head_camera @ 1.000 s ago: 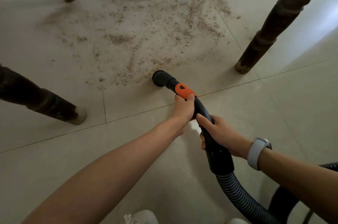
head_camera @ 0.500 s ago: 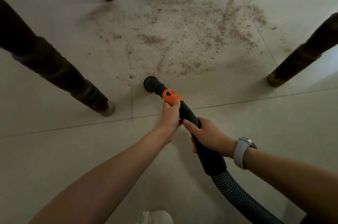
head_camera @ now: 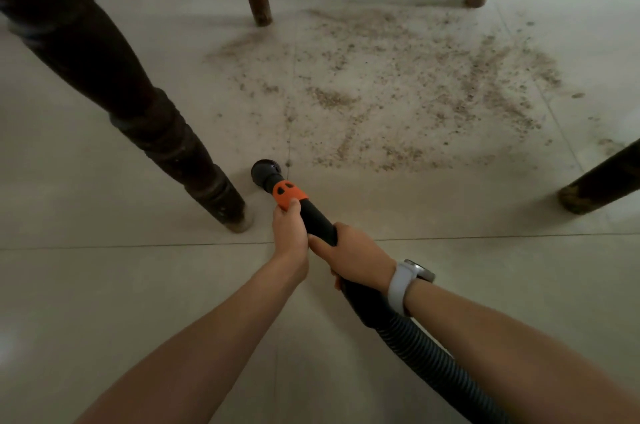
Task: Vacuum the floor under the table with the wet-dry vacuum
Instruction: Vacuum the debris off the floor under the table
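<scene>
Nearest, the ribbed grey vacuum hose (head_camera: 429,359) runs up from the lower right into the black plastic handle tube (head_camera: 318,220). The right hand (head_camera: 353,255) wraps round that tube at its rear; the left hand (head_camera: 289,231) grips it further forward, just behind the orange collar (head_camera: 288,194). The tube's long axis points forward and slightly left, ending in the round black nozzle (head_camera: 266,171) low over the pale tiled floor (head_camera: 104,285), beside the near dark wooden table leg (head_camera: 166,133). The scattered brown grit (head_camera: 415,94) lies ahead and to the right of the nozzle, so the sweep probably goes rightward.

Pale glossy floor tiles (head_camera: 104,302) with thin grout lines spread out in dim light. Four dark turned wooden legs (head_camera: 166,143) stand around a wide scatter of brown grit (head_camera: 415,94).
</scene>
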{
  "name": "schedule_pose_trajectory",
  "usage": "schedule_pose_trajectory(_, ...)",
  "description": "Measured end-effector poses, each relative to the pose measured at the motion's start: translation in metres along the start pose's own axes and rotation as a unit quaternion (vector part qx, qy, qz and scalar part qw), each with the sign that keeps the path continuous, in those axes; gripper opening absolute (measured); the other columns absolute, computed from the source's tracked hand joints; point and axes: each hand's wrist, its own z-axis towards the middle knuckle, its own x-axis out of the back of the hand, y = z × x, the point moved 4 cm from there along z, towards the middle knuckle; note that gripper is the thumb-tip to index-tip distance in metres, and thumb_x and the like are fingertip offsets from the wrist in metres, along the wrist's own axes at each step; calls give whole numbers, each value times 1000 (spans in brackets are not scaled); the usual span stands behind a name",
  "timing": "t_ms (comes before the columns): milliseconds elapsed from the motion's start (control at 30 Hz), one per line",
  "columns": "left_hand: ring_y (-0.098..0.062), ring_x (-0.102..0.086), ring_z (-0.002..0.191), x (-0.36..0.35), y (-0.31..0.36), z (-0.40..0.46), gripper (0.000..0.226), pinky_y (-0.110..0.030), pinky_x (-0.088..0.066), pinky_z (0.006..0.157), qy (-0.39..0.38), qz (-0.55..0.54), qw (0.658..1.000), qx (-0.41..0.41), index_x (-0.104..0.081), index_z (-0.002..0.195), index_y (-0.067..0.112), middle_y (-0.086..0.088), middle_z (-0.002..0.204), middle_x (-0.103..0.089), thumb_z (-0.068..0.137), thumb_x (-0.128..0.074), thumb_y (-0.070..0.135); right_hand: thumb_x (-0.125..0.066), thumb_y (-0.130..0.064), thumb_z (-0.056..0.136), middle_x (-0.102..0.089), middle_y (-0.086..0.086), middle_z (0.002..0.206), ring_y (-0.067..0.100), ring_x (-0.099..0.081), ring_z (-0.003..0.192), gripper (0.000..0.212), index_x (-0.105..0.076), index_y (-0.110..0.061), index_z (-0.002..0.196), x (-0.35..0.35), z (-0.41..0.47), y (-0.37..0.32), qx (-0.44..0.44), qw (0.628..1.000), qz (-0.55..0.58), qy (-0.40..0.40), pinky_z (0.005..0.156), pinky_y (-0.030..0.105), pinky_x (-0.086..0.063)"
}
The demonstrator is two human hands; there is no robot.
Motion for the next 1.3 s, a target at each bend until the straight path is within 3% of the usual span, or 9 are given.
schedule_pose_trajectory(133,-33,-57,108,9,16,15,36,-49,-45,99,17,-39,999,6,-44,129,12,-15,120,-57,99,-39,31,-49,-42,94,-53,-1,67,20,-55,48,28,-43,-15,97,-4,15,-21,10,999,-34,-2,51,30,-50)
schedule_pose_trajectory(300,-38,-57,110,5,23,17,34,-50,-46,97,-5,-69,998,7,-45,130,8,-11,100,-56,101,-39,24,-48,-46,93,-57,3,73,24,-58,57,30,-45,-17,97,-1,24,-22,-1,998,-61,12,65,39,-55)
schedule_pose_trajectory(467,-33,-59,98,-8,16,7,35,-47,-48,89,-50,-68,996,18,-43,133,9,-4,90,-56,102,-35,24,-48,-43,94,-54,-1,67,19,-57,50,24,-42,-20,94,9,11,-11,-2,998,-56,26,57,32,-53)
schedule_pose_trajectory(533,-30,-59,91,-15,14,1,36,-43,-47,82,-68,-57,996,19,-41,135,8,-6,95,-57,103,-35,24,-48,-43,94,-56,-1,66,18,-58,47,24,-42,-21,89,13,6,-5,-4,998,-52,30,51,28,-50)
schedule_pose_trajectory(667,-36,-57,110,-23,6,-5,38,-47,-48,88,-87,-37,995,31,-39,138,10,-10,111,-54,102,-34,24,-48,-43,94,-55,-1,64,16,-57,44,28,-38,-25,76,20,-2,5,-3,998,-41,38,46,24,-46)
schedule_pose_trajectory(867,-38,-55,114,-34,-1,-13,35,-53,-45,99,-113,-34,992,35,-39,136,13,-12,117,-54,103,-34,24,-48,-45,93,-57,0,67,18,-59,47,30,-44,-17,85,28,-14,16,-21,999,-23,39,49,27,-49)
schedule_pose_trajectory(1000,-38,-56,113,-46,-5,-20,38,-53,-45,98,-132,-30,990,40,-38,137,11,-7,105,-55,103,-34,25,-49,-45,94,-57,1,68,18,-59,48,30,-45,-15,90,37,-22,22,-34,998,-9,47,52,29,-51)
schedule_pose_trajectory(1300,-39,-56,113,-70,-18,-35,36,-55,-45,97,-146,-10,988,53,-38,136,11,-16,123,-54,103,-35,26,-48,-45,93,-58,2,70,18,-60,48,33,-47,-13,98,56,-41,41,-61,997,9,55,52,27,-51)
